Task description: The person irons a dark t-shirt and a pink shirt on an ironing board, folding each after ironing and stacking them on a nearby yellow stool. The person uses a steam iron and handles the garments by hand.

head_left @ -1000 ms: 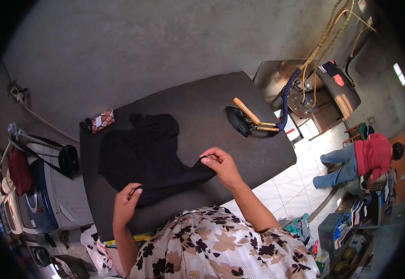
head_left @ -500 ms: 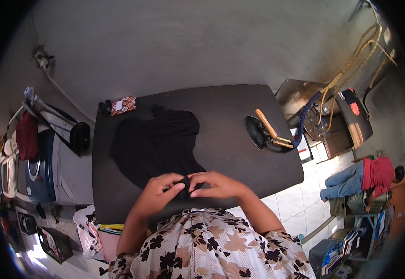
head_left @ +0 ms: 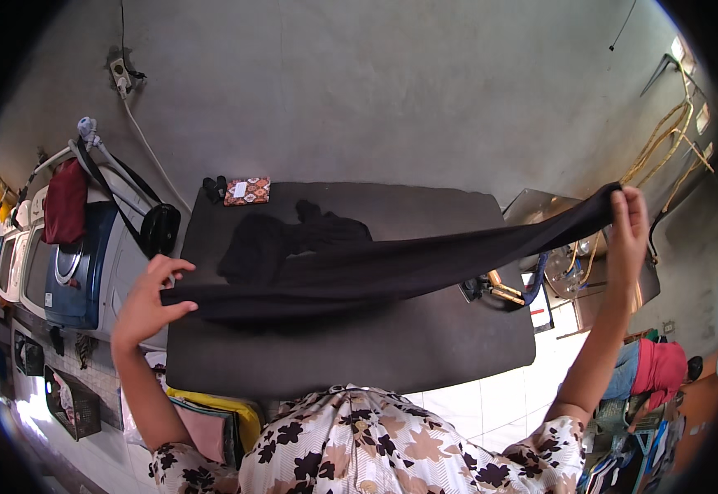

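Note:
A long black cloth garment [head_left: 359,276] stretches in the air across the ironing table [head_left: 425,346], rising toward the right. My right hand [head_left: 629,218] pinches its raised right end between thumb and fingers. At the lower left end, my left hand [head_left: 146,300] curves around the fabric, its thumb and forefinger standing apart; the grip itself is partly hidden. Behind the stretched part, more bunched black fabric [head_left: 256,243] rests on the table. An iron with a wooden handle [head_left: 503,290] stands at the table's right side, partly covered by the cloth.
A patterned orange box [head_left: 247,191] sits at the table's far left corner. Washing machines [head_left: 79,263] line the left side, with a black bag [head_left: 161,229] hanging there. Folded clothes [head_left: 202,420] lie near my left arm. A person in red [head_left: 664,366] bends over at the right.
My hands have moved from close together at the table's near edge to wide apart. The black garment has been lifted and pulled out lengthwise between them.

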The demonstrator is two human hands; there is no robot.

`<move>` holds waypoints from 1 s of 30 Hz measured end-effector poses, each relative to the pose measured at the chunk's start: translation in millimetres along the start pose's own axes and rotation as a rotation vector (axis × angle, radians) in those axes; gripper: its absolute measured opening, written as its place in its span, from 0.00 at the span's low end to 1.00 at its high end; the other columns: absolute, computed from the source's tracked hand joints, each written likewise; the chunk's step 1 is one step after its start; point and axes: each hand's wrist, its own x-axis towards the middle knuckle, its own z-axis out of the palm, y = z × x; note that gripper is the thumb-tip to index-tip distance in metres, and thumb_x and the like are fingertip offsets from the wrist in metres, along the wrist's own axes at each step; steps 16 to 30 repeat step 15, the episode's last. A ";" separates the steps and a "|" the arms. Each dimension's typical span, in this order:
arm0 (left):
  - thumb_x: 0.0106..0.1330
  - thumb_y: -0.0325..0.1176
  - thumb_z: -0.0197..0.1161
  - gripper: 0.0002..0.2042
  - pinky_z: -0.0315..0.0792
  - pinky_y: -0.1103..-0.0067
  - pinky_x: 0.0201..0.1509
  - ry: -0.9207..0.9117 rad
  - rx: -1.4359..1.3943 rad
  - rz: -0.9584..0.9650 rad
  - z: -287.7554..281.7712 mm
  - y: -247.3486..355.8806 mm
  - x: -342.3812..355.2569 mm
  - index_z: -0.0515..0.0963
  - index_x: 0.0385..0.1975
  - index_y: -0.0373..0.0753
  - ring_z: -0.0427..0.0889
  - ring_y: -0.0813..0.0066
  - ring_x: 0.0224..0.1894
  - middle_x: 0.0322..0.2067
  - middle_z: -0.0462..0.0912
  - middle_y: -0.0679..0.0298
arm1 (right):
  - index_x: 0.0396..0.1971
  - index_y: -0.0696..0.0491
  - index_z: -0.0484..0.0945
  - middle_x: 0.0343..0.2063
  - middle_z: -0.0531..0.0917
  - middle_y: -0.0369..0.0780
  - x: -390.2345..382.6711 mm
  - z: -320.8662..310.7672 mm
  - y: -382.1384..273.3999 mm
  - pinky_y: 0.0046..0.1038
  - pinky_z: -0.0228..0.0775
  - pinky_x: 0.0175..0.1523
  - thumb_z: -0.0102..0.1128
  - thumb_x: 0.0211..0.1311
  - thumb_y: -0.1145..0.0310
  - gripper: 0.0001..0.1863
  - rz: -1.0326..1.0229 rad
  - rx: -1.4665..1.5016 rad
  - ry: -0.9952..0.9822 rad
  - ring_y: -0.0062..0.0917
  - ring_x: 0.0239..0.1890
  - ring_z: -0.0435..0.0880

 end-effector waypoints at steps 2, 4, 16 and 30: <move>0.46 0.33 0.74 0.21 0.68 0.78 0.43 -0.060 -0.027 0.027 -17.8 -16.1 -1.0 0.78 0.41 0.38 0.75 0.73 0.36 0.30 0.76 0.63 | 0.44 0.55 0.75 0.35 0.76 0.27 32.4 -31.6 0.8 0.12 0.61 0.47 0.54 0.70 0.67 0.09 -0.095 -0.055 0.037 0.08 0.39 0.71; 0.48 0.35 0.75 0.19 0.69 0.77 0.41 -0.212 -0.106 0.103 -43.8 -47.0 -3.0 0.78 0.38 0.36 0.75 0.76 0.34 0.30 0.77 0.64 | 0.44 0.57 0.76 0.36 0.76 0.28 59.0 -46.5 -10.7 0.12 0.61 0.47 0.55 0.70 0.65 0.11 -0.152 -0.171 0.091 0.08 0.39 0.71; 0.49 0.28 0.61 0.12 0.71 0.78 0.41 0.533 -0.024 0.027 -58.1 -86.4 141.0 0.81 0.34 0.33 0.79 0.74 0.32 0.28 0.82 0.59 | 0.47 0.58 0.77 0.39 0.81 0.34 211.9 -198.7 -22.6 0.18 0.65 0.57 0.56 0.69 0.62 0.15 -0.317 -0.332 0.232 0.16 0.46 0.77; 0.49 0.28 0.61 0.12 0.71 0.78 0.41 0.533 -0.024 0.027 -58.1 -86.4 141.0 0.81 0.34 0.33 0.79 0.74 0.32 0.28 0.82 0.59 | 0.47 0.58 0.77 0.39 0.81 0.34 211.9 -198.7 -22.6 0.18 0.65 0.57 0.56 0.69 0.62 0.15 -0.317 -0.332 0.232 0.16 0.46 0.77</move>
